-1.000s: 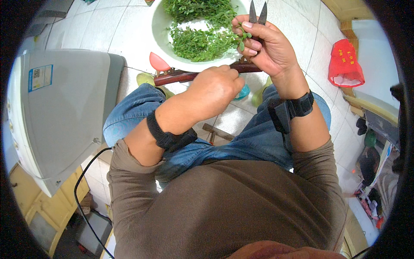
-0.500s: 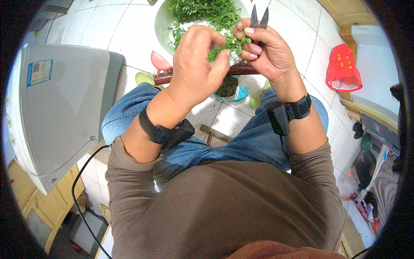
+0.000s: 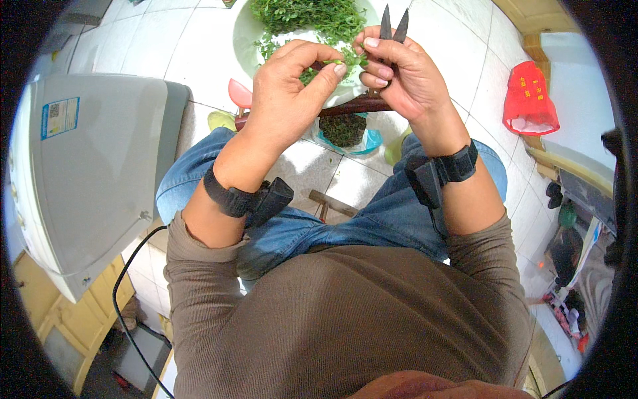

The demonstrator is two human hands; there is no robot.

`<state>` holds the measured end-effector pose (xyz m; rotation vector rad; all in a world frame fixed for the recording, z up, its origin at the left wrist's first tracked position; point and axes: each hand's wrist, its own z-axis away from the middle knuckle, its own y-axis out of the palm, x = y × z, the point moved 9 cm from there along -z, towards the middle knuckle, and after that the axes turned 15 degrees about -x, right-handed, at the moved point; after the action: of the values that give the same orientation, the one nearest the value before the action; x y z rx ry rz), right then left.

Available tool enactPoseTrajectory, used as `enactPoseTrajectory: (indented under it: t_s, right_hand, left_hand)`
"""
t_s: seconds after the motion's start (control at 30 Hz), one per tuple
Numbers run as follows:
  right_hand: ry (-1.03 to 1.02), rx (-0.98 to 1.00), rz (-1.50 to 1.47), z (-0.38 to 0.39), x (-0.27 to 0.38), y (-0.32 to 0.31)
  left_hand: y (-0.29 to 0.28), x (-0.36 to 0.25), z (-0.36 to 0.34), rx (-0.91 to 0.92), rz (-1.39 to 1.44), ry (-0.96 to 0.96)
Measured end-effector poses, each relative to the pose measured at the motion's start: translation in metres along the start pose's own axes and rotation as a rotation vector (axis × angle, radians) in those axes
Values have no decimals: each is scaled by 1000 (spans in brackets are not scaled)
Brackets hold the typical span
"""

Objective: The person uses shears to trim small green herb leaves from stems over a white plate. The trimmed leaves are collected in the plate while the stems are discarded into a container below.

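My left hand (image 3: 289, 93) is pinched on a green sprig (image 3: 335, 62) over the pale green basin (image 3: 244, 50). My right hand (image 3: 412, 83) grips dark scissors (image 3: 399, 28), blades pointing up and apart, with small leaves at its fingertips beside my left hand. Leafy greens (image 3: 306, 18) lie in the basin, part of them hidden behind my hands. The basin is on a dark wooden support (image 3: 365, 104). Below it, a turquoise plastic bag (image 3: 369, 143) holds dark green bits (image 3: 342, 130).
A large grey appliance (image 3: 93, 179) stands to my left, with a black cable beside it. A pink-red object (image 3: 239, 93) is left of the basin. A red bag (image 3: 530, 100) is at the right, above clutter. A small wooden piece (image 3: 332, 203) lies between my legs on the tiled floor (image 3: 186, 46).
My left hand has risen from below the basin's rim to beside my right fingers, pinching greens, then shifted slightly left. The bag below is uncovered. My right hand keeps the scissors, nearly in place.
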<state>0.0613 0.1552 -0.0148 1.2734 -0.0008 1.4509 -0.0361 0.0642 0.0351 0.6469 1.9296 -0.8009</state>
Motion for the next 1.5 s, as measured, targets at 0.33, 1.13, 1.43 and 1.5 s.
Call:
enactPoseTrajectory:
  t_s: [0.33, 1.13, 1.43, 1.5]
  right_hand:
    - [-179, -133, 261, 1, 0, -3]
    - [25, 132, -373, -1, 35, -3]
    - [159, 275, -410, 8, 26, 15]
    - [196, 298, -411, 12, 20, 20]
  left_hand:
    - [25, -62, 31, 29, -485, 909]
    - [7, -1, 13, 298, -904, 598]
    - [-7, 0, -4, 123, -635, 382]
    - [-3, -4, -7, 116, -339, 302]
